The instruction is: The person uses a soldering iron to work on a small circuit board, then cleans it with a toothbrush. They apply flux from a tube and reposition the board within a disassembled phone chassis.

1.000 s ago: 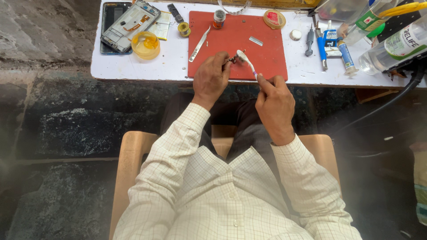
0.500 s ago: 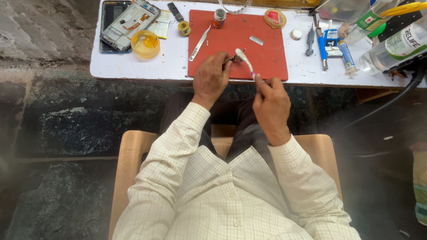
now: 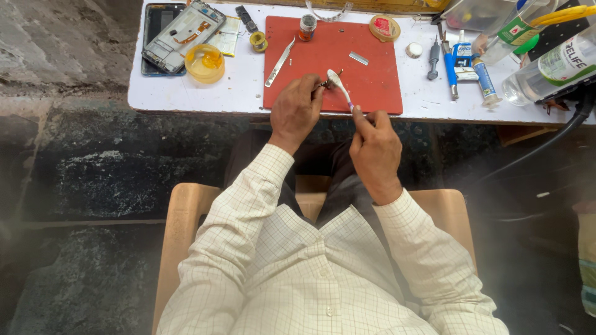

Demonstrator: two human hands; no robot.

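A white table (image 3: 242, 93) carries a red mat (image 3: 372, 80). On the mat lie metal tweezers (image 3: 279, 62), a small jar (image 3: 307, 26) and a thin metal strip (image 3: 358, 58). Left of the mat sit a yellow bowl (image 3: 205, 62), an opened phone (image 3: 183, 28) and a roll of wire (image 3: 257, 41). To the right lie a screwdriver (image 3: 433, 59), glue tubes (image 3: 484, 80) and a clear bottle (image 3: 546, 68). A wooden chair (image 3: 186, 217) stands on the dark stone floor (image 3: 81, 174).

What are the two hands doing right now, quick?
Left hand: closed, pinching a small dark part over the red mat.
Right hand: closed on a white brush, its head at that small part.
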